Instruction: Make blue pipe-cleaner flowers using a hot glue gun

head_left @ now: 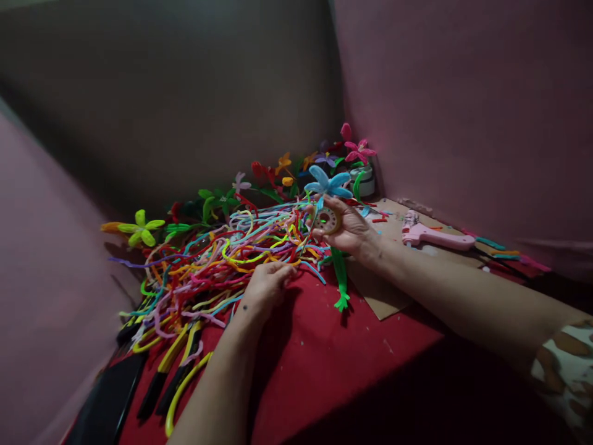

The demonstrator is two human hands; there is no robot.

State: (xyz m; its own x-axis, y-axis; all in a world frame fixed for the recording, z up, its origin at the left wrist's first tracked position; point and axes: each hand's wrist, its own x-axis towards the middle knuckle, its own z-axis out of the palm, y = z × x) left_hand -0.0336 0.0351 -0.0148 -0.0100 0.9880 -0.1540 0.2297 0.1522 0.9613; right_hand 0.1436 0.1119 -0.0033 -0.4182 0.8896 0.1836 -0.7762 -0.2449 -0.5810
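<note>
A light-blue pipe-cleaner flower [327, 183] stands upright on a thin stem [307, 238]. In my right hand [354, 232] is a round tape roll [328, 219] with a holed core, held just below the petals; the fingers close around it beside the stem. Lower down, my left hand [270, 283] has its fingertips pinched on the stem's bottom end. Beneath my right hand lies a bundle of green pipe-cleaner leaves [340, 281] on the red cloth. The far fingers of my right hand are partly hidden by the roll.
Loose coloured pipe cleaners [199, 266] heap at the left, with finished flowers [141, 228] behind. Yellow-and-black pliers [171, 364] and a dark flat object [109, 395] lie front left. A pink glue gun [435, 235] rests on cardboard [382, 293] at right. Walls enclose the table.
</note>
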